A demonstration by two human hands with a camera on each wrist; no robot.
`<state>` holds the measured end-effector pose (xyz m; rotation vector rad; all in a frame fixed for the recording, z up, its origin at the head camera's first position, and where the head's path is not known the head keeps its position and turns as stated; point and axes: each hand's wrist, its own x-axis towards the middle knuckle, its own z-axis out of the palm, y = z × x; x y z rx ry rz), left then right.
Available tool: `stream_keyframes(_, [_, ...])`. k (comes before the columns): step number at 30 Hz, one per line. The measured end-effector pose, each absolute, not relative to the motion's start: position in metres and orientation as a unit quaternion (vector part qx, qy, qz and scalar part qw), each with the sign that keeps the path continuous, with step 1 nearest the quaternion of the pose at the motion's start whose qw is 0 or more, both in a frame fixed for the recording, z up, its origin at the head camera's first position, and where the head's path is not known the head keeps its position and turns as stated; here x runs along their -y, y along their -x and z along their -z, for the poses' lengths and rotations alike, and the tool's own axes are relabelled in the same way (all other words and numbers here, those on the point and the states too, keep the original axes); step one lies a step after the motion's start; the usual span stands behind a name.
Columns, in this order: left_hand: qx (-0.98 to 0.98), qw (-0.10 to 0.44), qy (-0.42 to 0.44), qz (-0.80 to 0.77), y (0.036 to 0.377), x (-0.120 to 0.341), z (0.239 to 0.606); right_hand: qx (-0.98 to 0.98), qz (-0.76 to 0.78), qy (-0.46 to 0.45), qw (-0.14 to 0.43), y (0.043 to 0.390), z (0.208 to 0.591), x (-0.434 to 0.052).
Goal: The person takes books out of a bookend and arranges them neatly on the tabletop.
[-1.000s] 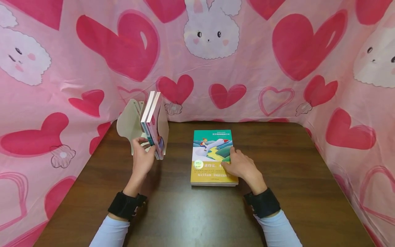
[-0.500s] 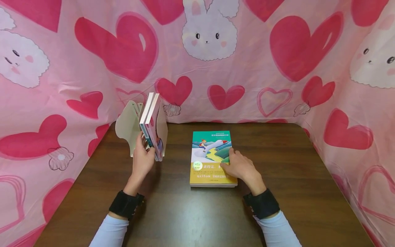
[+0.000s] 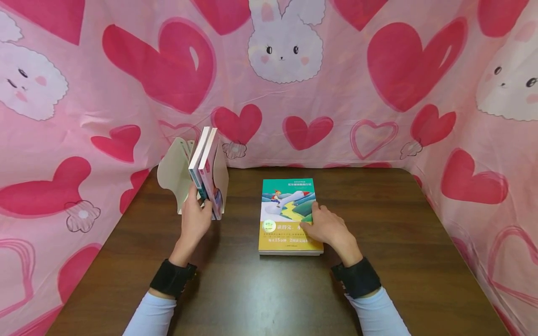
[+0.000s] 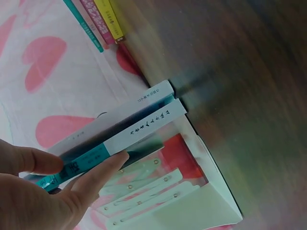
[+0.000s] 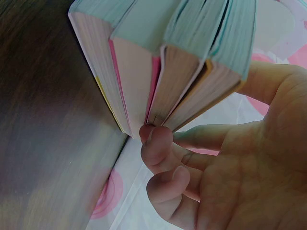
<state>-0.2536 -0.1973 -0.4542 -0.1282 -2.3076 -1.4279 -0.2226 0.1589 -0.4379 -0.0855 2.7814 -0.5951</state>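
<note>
At the left of the table, two books lean upright in a cream book rack (image 3: pixel 172 175). My left hand (image 3: pixel 196 217) pinches the left one, a book with a teal and white spine (image 4: pixel 144 127), thumb on one side and fingers on the other. Beside it stands a pink book (image 3: pixel 213 179). My right hand (image 3: pixel 332 226) grips the right side of a stack of books; its thumb lies on the top book (image 3: pixel 286 205), which has a green and yellow cover. In the right wrist view, fingertips (image 5: pixel 158 141) curl at the page edges of the stack (image 5: pixel 136 72).
The brown wooden table (image 3: pixel 260 294) extends in front of the stack and to its right. A pink cloth (image 3: pixel 349 84) with hearts and rabbits hangs around the table's back and sides.
My left fingers have settled further around the teal-spined book, and its top has tilted slightly left, away from the pink book. My right hand and the stack stay put.
</note>
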Motion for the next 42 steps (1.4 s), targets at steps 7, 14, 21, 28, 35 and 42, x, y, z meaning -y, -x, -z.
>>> stream_keyframes(7, [0.831,0.204,0.036,0.517,0.247,0.200,0.456,-0.967,0.204,0.026,0.152,0.221,0.441,-0.159])
stream_keyframes(14, [0.834,0.204,0.023,0.512,0.239,0.203,0.457,-0.966,0.205,0.027,0.152,0.221,0.442,-0.159])
stream_keyframes(21, [0.848,0.200,0.016,0.490,0.244,0.209,0.458,-0.967,0.203,0.027,0.152,0.222,0.441,-0.159])
stream_keyframes(28, [0.875,0.174,0.038,0.449,0.253,0.214,0.463,-0.966,0.207,0.027,0.154,0.222,0.440,-0.158])
stream_keyframes(35, [0.876,0.166,0.042,0.451,0.252,0.215,0.463,-0.966,0.205,0.029,0.153,0.223,0.439,-0.157])
stream_keyframes(42, [0.874,0.161,0.044,0.457,0.244,0.217,0.461,-0.965,0.208,0.026,0.155,0.223,0.437,-0.158])
